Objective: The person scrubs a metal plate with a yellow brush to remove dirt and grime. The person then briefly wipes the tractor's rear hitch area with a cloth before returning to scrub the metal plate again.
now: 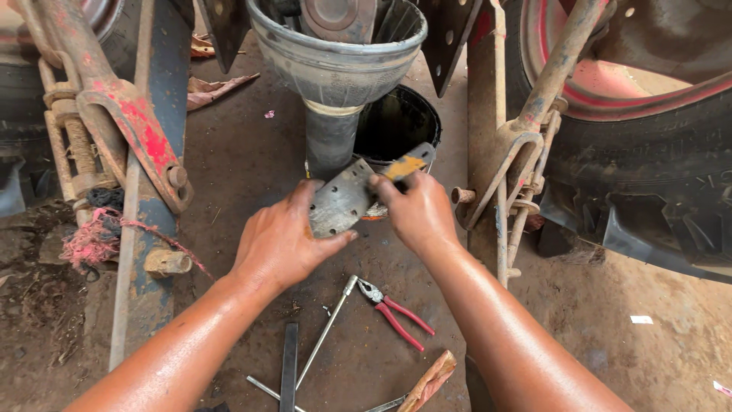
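Red-handled pliers (pixel 396 309) on dirt below left hand (pixel 278 244) gripping grey plate (pixel 341 200), right hand (pixel 418 214) pinching brush (pixel 404 165).

This is an open-air repair yard for farm machinery, worked straight on a bare dirt floor (pixel 236 160). A large lugged tractor tyre (pixel 648 175) on a red rim fills the upper right, and worn, red-painted linkage arms (pixel 122 114) hang at the left. Red-handled pliers (pixel 396 309), a steel rod (pixel 324 332) and a flat bar (pixel 288 366) lie in the dirt, near a black bucket (pixel 396 122) of dark oil.
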